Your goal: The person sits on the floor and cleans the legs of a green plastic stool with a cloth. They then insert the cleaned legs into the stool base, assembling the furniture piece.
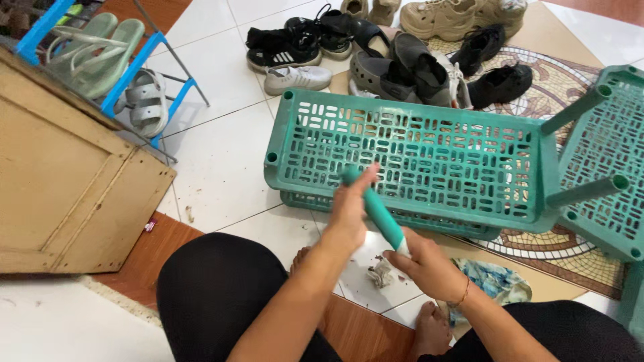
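I hold a teal plastic tube [380,213], a rack leg, slanted between both hands. My left hand [349,213] grips its upper end, close to the near edge of a teal perforated shelf [409,157] lying flat on the floor. My right hand [429,263] holds the tube's lower end, where a whitish cloth or wipe shows against it. A second teal shelf [604,154] stands tilted at the right, with two legs [582,190] sticking out of it toward the flat shelf. I sit on the floor in black trousers.
A pile of shoes and sandals [396,57] lies beyond the shelf. At the far left stands a blue metal rack [144,60] with pale green slippers. A wooden cabinet door [64,194] is at the left. A crumpled rag [380,273] and a blue patterned cloth [493,280] lie near my feet.
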